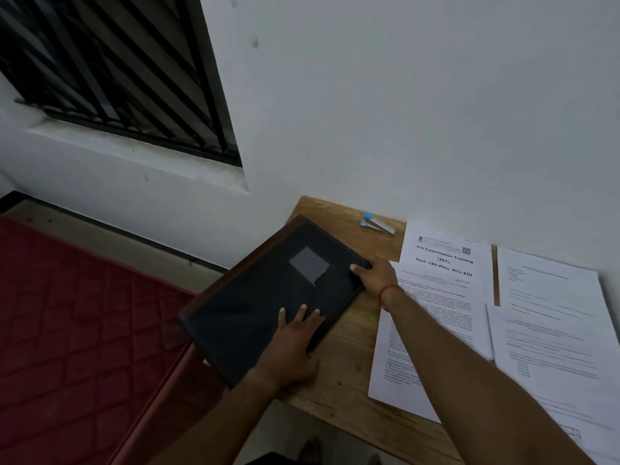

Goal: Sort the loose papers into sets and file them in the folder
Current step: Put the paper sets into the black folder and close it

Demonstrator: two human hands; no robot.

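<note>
Folder point(268, 297): closed, overhanging table's point(349, 391) left edge.
Left hand point(288, 344): fingers slightly spread, pressed flat on cover.
Right hand point(375, 273): corner pinched, thumb on top.
Papers point(443, 297): laid at right, unfiled.
Risk: folder tipped off edge if grip is eased.

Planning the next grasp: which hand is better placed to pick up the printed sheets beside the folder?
Likely right. The right hand grips the folder edge beside the papers, its forearm over them; the left hand lies flat on the folder, farther off.
</note>
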